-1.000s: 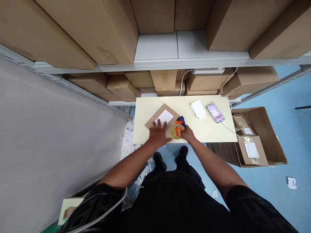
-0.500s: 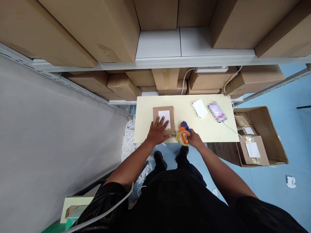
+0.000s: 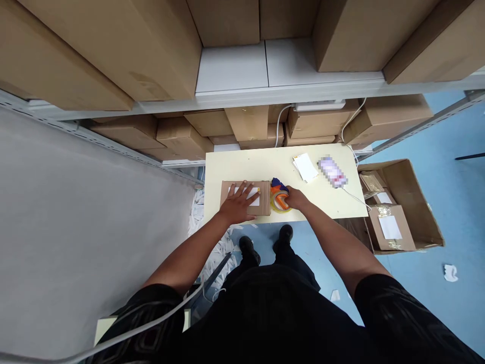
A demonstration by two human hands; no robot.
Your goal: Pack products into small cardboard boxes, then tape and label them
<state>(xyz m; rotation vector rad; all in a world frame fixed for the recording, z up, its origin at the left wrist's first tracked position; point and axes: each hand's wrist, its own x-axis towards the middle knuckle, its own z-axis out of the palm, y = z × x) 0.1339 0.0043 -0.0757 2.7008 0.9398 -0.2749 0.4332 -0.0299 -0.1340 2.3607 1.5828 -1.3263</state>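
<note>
The box (image 3: 264,199) lies lengthwise left-to-right under the spread left hand (image 3: 238,206). Right hand (image 3: 297,198) grips the tape dispenser (image 3: 281,202) — by the box's right end.

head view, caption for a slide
Left hand on a rectangular brown cardboard parcel, right hand holding an orange-and-blue tape dispenser at a cream rectangular tabletop.

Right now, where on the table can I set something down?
Bare: behind the box, left of the cards; and right of the right hand, in front of the blurred item, short of its cord. Crowded: left hand, box and tape dispenser along the front.
</note>
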